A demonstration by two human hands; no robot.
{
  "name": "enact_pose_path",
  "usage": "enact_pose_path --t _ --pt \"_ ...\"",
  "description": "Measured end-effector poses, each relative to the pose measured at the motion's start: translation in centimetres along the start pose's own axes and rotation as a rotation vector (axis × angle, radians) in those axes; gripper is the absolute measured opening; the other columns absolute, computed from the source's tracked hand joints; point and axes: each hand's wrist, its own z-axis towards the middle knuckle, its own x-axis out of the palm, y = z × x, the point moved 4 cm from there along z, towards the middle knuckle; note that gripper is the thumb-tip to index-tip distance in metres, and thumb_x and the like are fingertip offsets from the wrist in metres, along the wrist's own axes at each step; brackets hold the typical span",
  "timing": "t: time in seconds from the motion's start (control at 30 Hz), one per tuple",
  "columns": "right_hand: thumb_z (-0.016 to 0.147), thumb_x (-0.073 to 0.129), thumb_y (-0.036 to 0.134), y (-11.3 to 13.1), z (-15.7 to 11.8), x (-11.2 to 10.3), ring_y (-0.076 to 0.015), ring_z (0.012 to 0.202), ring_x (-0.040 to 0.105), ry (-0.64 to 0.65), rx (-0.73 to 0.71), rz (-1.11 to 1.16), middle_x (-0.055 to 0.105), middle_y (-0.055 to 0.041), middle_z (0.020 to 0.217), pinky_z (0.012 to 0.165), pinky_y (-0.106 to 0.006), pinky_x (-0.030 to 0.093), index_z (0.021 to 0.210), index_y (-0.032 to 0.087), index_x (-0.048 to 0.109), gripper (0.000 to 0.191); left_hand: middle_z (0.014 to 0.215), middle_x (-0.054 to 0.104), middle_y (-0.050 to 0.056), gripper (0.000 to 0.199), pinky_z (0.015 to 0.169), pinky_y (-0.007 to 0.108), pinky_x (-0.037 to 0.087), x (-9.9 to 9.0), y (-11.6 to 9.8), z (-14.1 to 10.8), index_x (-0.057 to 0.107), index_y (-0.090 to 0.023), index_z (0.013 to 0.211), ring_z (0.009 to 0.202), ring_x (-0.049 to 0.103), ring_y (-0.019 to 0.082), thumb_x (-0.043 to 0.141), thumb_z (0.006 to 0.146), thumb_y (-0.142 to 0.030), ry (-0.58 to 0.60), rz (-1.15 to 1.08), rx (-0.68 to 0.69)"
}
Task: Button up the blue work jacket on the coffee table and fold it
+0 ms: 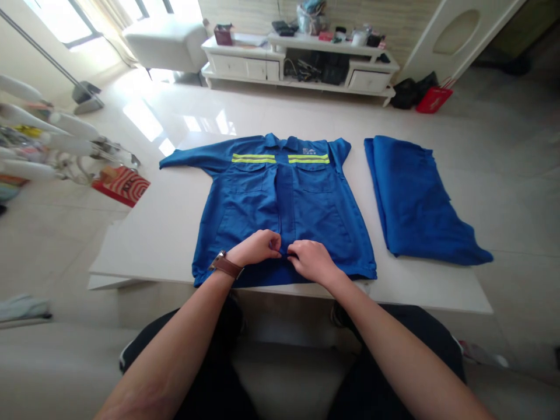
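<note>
A blue work jacket (315,204) with yellow reflective strips lies front side up, its collar away from me. Its front is parted along the middle above my hands. At the bottom of the front opening, my left hand (259,246) is closed, fingers pinching the jacket's left front edge. Just beside it, my right hand (311,258) is closed on the other front edge near the hem. Fingertips of both hands nearly meet, and any zipper end between them is too small to make out. The sleeve on the left stretches outward; the one on the right is mostly tucked back.
The jacket rests on a white table (144,233). Folded blue cloth (415,198) lies to its right. A red box (125,185) and a rack with white rollers (70,125) stand at the left. Beyond is a low white cabinet (245,67).
</note>
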Motion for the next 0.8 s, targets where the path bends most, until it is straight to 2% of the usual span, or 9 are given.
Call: enact_pose_path --t 0.1,0.27,0.47,0.6,0.7,0.8 --pt "0.099 0.054 0.034 -0.7 0.1 -0.4 -0.0213 0.106 0.066 -0.035 0.048 0.016 0.074 -0.0056 0.112 0.088 -0.028 0.045 0.11 0.025 0.073 0.023 0.067 0.068 -0.002 0.014 0.06 0.023 0.04 -0.2 0.6 -0.1 0.072 -0.017 0.077 0.063 0.058 0.012 0.074 0.073 -0.03 -0.041 0.024 -0.03" --pt "0.098 0.057 0.036 -1.7 0.4 -0.6 -0.0212 0.102 0.067 -0.066 0.089 0.059 0.075 -0.0032 0.111 0.085 -0.028 0.046 0.107 0.026 0.072 0.021 0.068 0.07 -0.001 0.011 0.063 0.024 0.044 -0.3 0.6 0.0 0.078 -0.016 0.08 0.064 0.061 0.013 0.072 0.072 -0.019 -0.055 -0.003 -0.001" --pt "0.1 0.049 0.026 -1.1 0.1 0.0 -0.0213 0.105 0.066 -0.086 -0.001 0.0 0.073 -0.0078 0.111 0.088 -0.028 0.045 0.114 0.022 0.07 0.026 0.073 0.073 0.001 0.014 0.066 0.024 0.047 -0.1 0.0 0.6 0.082 -0.017 0.08 0.067 0.062 0.013 0.07 0.072 -0.016 -0.114 -0.007 0.063" --pt "0.099 0.048 0.023 -0.5 -0.1 0.5 -0.0226 0.104 0.067 -0.069 -0.041 -0.029 0.074 -0.009 0.107 0.089 -0.03 0.045 0.11 0.02 0.071 0.026 0.074 0.073 0.001 0.02 0.069 0.024 0.047 -0.1 -0.7 0.6 0.082 -0.018 0.082 0.069 0.063 0.013 0.065 0.072 -0.014 -0.127 0.004 0.086" --pt "0.1 0.047 0.028 -0.5 -0.2 0.5 -0.0236 0.102 0.068 -0.065 -0.008 -0.024 0.075 -0.0103 0.104 0.089 -0.03 0.045 0.104 0.019 0.073 0.027 0.074 0.072 0.0 0.013 0.066 0.024 0.045 0.3 -1.5 0.5 0.078 -0.018 0.081 0.069 0.062 0.013 0.071 0.07 -0.022 -0.068 0.017 0.094" --pt "0.102 0.044 0.03 -0.6 -0.2 0.6 -0.0229 0.102 0.069 -0.04 0.05 0.025 0.076 -0.0106 0.106 0.089 -0.029 0.045 0.104 0.02 0.074 0.032 0.074 0.069 -0.001 0.023 0.06 0.024 0.04 0.6 -2.2 0.4 0.071 -0.019 0.08 0.067 0.059 0.014 0.079 0.066 -0.035 -0.07 0.079 0.086"
